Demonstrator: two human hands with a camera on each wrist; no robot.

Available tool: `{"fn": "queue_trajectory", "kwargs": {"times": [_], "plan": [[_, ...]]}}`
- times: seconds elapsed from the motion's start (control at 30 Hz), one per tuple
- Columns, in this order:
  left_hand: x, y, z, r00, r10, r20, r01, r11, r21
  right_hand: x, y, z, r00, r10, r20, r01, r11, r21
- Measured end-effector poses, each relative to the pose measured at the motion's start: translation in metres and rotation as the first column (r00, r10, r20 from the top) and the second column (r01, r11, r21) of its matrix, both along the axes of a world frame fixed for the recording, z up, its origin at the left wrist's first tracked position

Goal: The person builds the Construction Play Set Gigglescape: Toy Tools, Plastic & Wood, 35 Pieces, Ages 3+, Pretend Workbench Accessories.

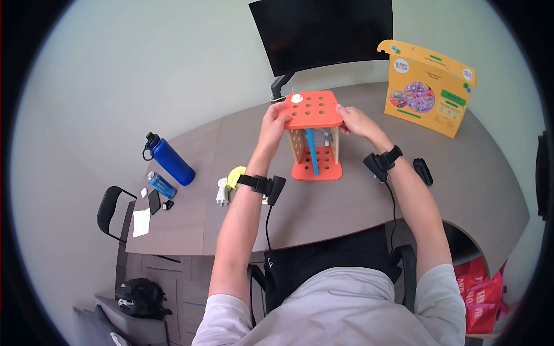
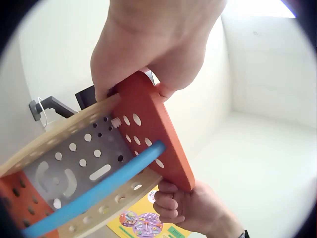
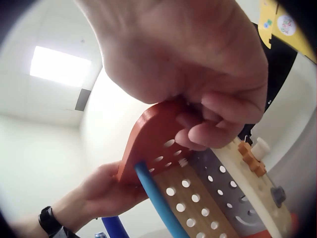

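Note:
A toy workbench (image 1: pixel 314 121) stands upright in front of me, with orange top and bottom boards, wooden sides full of holes and a grey panel (image 2: pixel 64 163). My left hand (image 1: pixel 271 130) grips the left edge of the top board, thumb on top. On the opposite edge, my right hand (image 1: pixel 359 122) holds the same board, its fingers curled beneath. A blue rod (image 1: pixel 313 151) runs between the boards on the near side. One white screw (image 1: pixel 296 98) sits in the top board's far left corner. In the right wrist view an orange gear (image 3: pixel 250 159) is on one wooden side.
Yellow-green and white pieces (image 1: pixel 235 176) lie by my left forearm. Farther left are a blue bottle (image 1: pixel 173 163), a can (image 1: pixel 161 185), a phone (image 1: pixel 154 202) and paper (image 1: pixel 141 223). A yellow box (image 1: pixel 427 86) and a monitor (image 1: pixel 326 32) stand behind; a black case (image 1: pixel 422 172) lies right.

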State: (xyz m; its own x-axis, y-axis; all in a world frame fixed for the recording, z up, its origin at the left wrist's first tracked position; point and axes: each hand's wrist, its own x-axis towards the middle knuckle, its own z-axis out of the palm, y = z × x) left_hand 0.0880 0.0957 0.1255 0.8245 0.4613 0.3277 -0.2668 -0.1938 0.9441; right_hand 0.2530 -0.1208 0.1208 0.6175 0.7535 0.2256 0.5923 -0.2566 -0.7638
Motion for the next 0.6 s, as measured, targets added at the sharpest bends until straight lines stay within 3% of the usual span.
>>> {"fn": "queue_trajectory", "kwargs": {"times": [0.23,0.3,0.33,0.37,0.43,0.47,0.53,0.6], "plan": [[-0.07,0.036,-0.036,0.991,0.114,-0.071,-0.108,0.991,0.081,-0.018,-0.019,-0.006,0.989,-0.059,-0.133,0.063,0.998,0.029],[-0.093,0.048,-0.048,0.931,0.192,-0.311,-0.042,0.901,0.432,-0.023,-0.022,-0.014,0.984,-0.101,-0.15,0.123,0.982,0.144],[-0.104,0.042,-0.054,0.894,0.313,-0.319,-0.087,0.822,0.562,-0.028,-0.023,-0.017,0.983,-0.097,-0.154,0.119,0.983,0.141],[-0.114,0.042,-0.063,0.892,0.315,-0.323,-0.086,0.822,0.563,-0.037,-0.026,-0.018,0.981,-0.147,-0.129,0.174,0.955,0.239],[-0.131,0.048,-0.087,0.777,0.33,-0.536,0.229,0.645,0.729,-0.048,-0.028,-0.025,0.974,-0.196,-0.11,0.222,0.916,0.334],[-0.138,0.046,-0.098,0.775,0.33,-0.539,0.231,0.646,0.727,-0.052,-0.028,-0.03,0.971,-0.223,-0.082,0.237,0.896,0.376],[-0.145,0.042,-0.115,0.675,0.452,-0.584,0.31,0.544,0.78,-0.062,-0.03,-0.034,0.967,-0.251,-0.05,0.248,0.873,0.419],[-0.151,0.039,-0.126,0.696,0.455,-0.555,0.286,0.533,0.796,-0.075,-0.029,-0.033,0.932,-0.354,0.079,0.258,0.799,0.543]]}}
